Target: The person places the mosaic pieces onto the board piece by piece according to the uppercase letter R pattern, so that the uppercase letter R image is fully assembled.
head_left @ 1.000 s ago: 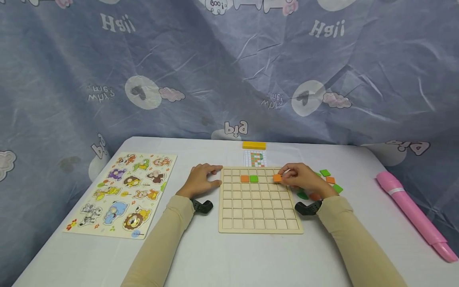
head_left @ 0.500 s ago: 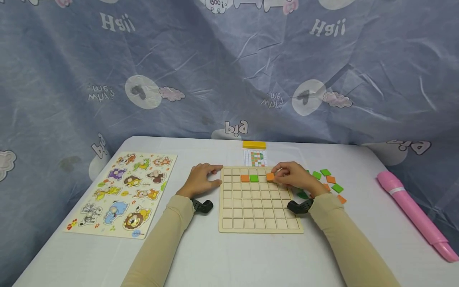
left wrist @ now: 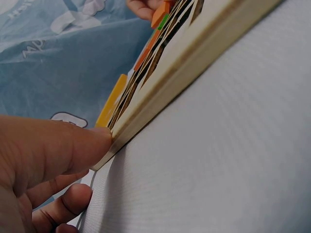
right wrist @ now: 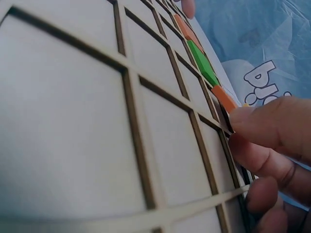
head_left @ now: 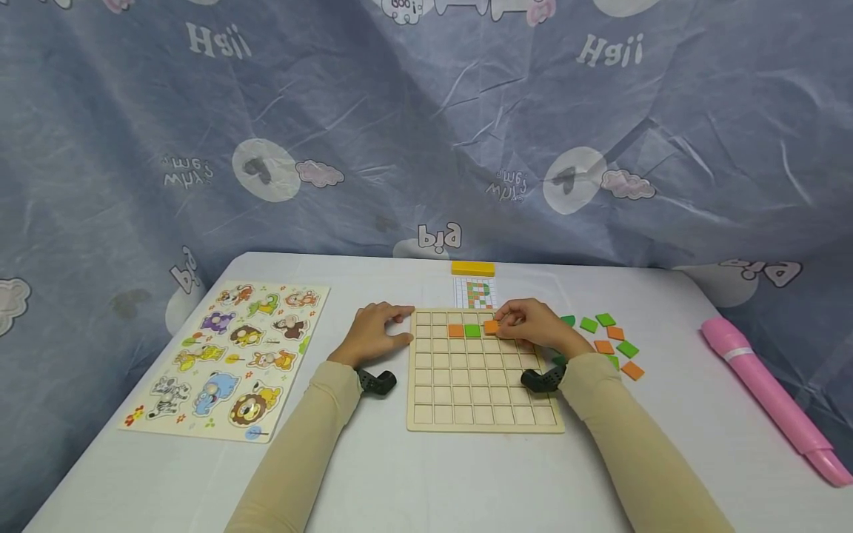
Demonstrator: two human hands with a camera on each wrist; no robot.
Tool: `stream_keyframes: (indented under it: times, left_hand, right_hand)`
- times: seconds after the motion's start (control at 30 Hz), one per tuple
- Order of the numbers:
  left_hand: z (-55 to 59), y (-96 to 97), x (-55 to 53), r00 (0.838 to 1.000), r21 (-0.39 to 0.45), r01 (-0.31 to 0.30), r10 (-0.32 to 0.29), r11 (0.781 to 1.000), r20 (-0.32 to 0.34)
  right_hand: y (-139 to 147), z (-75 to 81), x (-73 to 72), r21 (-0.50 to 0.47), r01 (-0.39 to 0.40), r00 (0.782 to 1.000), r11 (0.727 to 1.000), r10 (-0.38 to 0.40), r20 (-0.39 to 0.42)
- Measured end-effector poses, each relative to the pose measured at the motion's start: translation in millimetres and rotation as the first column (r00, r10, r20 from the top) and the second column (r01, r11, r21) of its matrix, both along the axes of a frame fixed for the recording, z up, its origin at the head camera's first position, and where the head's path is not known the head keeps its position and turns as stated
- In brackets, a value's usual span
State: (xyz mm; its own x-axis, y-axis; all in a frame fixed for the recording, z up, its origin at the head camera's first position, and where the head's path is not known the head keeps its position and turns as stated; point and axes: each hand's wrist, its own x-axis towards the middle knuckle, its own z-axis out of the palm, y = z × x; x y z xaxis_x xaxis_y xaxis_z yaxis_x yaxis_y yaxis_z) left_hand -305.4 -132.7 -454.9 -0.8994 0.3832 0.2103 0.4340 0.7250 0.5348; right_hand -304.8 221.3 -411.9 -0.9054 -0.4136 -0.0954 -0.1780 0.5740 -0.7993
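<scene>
A wooden grid board lies flat on the table. An orange tile and a green tile sit side by side in its second row from the far side. My right hand pinches another orange tile between thumb and fingers, close over the cell just right of the green one. In the right wrist view this held tile is tilted near the green tile's end. My left hand rests at the board's far left corner, with thumb against the side edge.
Several loose green and orange tiles lie right of the board. Behind it are a printed pattern card and a yellow block. An animal puzzle board lies left; a large pink pen-shaped object lies right.
My right hand has carried the orange tile leftward across the board, from the right side to beside the green tile. The left hand has stayed in place.
</scene>
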Motion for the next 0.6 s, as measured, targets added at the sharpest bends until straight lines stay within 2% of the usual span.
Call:
stream_keyframes:
  times: [0.27,0.6]
  left_hand:
    - [1.4,0.9,1.9,1.000,-0.004,-0.008,0.008,1.000,-0.004]
    - [3.5,1.7,2.3,1.000,-0.011,-0.003,0.003,1.000,-0.002]
  right_hand:
    - [-3.9,-1.5,-1.6,0.032,-0.021,1.000,0.999,0.021,-0.009]
    - [-3.2,-1.8,-1.0,0.052,-0.002,1.000,0.999,0.002,0.008]
